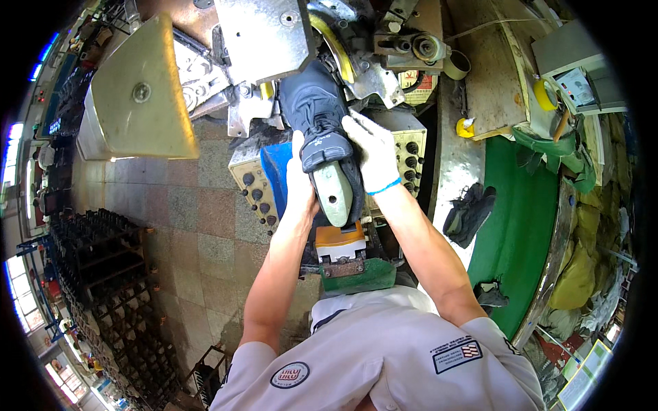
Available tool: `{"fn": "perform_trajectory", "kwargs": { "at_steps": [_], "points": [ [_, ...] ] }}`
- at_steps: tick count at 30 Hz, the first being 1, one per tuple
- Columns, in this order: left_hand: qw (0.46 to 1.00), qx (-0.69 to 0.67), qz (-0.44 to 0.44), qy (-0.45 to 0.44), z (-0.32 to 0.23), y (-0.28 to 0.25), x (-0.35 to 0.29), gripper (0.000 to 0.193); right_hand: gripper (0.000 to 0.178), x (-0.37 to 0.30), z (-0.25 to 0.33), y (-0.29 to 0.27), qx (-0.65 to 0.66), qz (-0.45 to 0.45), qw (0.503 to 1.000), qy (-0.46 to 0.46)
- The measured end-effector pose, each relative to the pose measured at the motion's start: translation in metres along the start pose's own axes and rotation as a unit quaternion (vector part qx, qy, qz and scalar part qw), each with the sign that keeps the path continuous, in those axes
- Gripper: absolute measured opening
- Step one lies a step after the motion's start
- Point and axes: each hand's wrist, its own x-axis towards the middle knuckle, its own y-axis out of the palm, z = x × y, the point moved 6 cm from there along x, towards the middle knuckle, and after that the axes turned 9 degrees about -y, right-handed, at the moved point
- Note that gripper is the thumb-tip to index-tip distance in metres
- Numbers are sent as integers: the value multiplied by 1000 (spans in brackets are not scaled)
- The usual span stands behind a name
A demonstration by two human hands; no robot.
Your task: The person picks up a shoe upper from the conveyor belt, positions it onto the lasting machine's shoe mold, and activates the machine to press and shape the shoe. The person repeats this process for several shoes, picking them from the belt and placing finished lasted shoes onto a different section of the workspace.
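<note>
A black lace-up shoe (317,103) sits on a pale green shoe last (333,195), its toe pointing away under the metal plates of a machine (264,41). My left hand (299,179) presses along the shoe's left side near the heel. On the other side my right hand (372,149), in a white glove with a blue cuff edge, grips the shoe by its collar. Both hands are closed about the shoe, though the left fingertips are hidden behind it. Just below the last's heel end is an orange-brown padded block (340,236) on a metal bracket.
Control boxes with black knobs (412,155) flank the machine. A large cream machine cover (137,96) juts in at left. To the right runs a green conveyor belt (513,226) beside a dark shoe (469,214). Racks of dark items (96,253) stand at lower left.
</note>
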Motion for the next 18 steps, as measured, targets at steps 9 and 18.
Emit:
{"fn": "perform_trajectory", "kwargs": {
  "at_steps": [9,18],
  "points": [
    [966,233,-69,89,-23,-30,13,53,28,-11,-34,-7,15,-30,999,-21],
    [976,210,-37,51,-34,-18,11,53,29,-9,-59,-14,82,-50,995,-24]
  ]
}}
